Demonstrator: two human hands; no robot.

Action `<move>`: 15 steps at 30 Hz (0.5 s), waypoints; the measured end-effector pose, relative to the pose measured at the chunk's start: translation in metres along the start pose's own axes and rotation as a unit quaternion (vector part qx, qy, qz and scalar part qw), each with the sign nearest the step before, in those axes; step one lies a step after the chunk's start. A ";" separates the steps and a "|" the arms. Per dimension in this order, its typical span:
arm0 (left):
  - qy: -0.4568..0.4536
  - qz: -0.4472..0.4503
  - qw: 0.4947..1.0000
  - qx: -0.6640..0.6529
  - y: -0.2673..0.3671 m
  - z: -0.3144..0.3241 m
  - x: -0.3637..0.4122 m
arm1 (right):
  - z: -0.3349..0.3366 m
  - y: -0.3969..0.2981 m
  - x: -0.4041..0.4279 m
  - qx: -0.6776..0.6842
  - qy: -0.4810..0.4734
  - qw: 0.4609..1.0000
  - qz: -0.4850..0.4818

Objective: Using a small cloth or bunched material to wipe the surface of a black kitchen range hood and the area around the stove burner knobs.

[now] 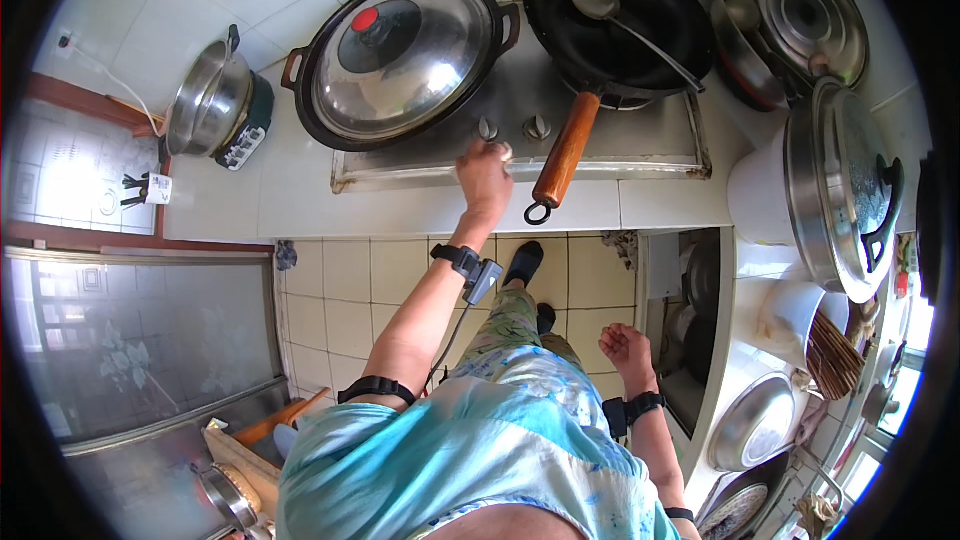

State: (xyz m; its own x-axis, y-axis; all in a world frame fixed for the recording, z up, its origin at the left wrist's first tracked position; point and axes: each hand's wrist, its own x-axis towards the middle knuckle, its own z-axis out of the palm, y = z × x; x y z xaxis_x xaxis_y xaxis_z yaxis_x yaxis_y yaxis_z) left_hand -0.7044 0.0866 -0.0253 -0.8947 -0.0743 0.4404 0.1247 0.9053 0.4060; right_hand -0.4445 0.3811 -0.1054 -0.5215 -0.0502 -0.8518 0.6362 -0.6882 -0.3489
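My left hand [486,174] is at the front of the steel gas stove [637,150], just below the left burner knob [487,127]. A small whitish thing shows at its fingers, too blurred to name. The right knob [536,127] stands beside it, untouched. Behind my left hand sits a wok under a domed steel lid [405,82] with a red-topped knob. To the right, a black wok [555,30] with a wooden handle [568,150] holds a metal ladle [596,0]. My right hand [628,352] hangs over the floor by my body, fingers curled, holding nothing visible.
Steel pots [202,105] stand on the counter at the left. On the right are a large lidded steamer pot [832,187], pans and a lid [810,15], a container of chopsticks [836,360] and a metal basin [754,420]. The wooden handle juts past the stove's front edge.
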 end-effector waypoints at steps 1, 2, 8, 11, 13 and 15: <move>0.000 -0.002 1.000 -0.001 0.004 0.001 -0.003 | 0.005 -0.001 -0.001 -0.006 0.002 1.000 0.003; -0.044 0.012 0.999 -0.019 0.007 0.003 -0.006 | 0.009 -0.004 -0.001 -0.012 0.004 1.000 0.006; -0.043 0.006 0.994 -0.095 -0.008 -0.026 -0.025 | 0.024 -0.017 0.018 -0.006 -0.067 0.997 -0.033; 0.032 -0.051 0.998 0.030 -0.060 -0.056 -0.015 | 0.045 -0.025 0.019 0.004 -0.075 0.997 -0.031; 0.058 -0.133 0.987 0.068 -0.095 -0.064 -0.020 | 0.057 -0.027 0.027 0.015 -0.090 0.996 -0.015; 0.021 -0.171 0.982 0.082 -0.109 -0.053 -0.028 | 0.071 -0.028 0.037 0.025 -0.102 0.994 0.001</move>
State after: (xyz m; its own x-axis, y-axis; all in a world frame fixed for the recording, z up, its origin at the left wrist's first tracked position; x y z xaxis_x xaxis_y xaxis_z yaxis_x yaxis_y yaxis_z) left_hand -0.6705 -0.0326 -0.0391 -0.8539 -0.3986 0.3346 -0.2526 0.8796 0.4031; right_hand -0.5222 0.3476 -0.0997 -0.6281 -0.1931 -0.7538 0.6101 -0.7235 -0.3230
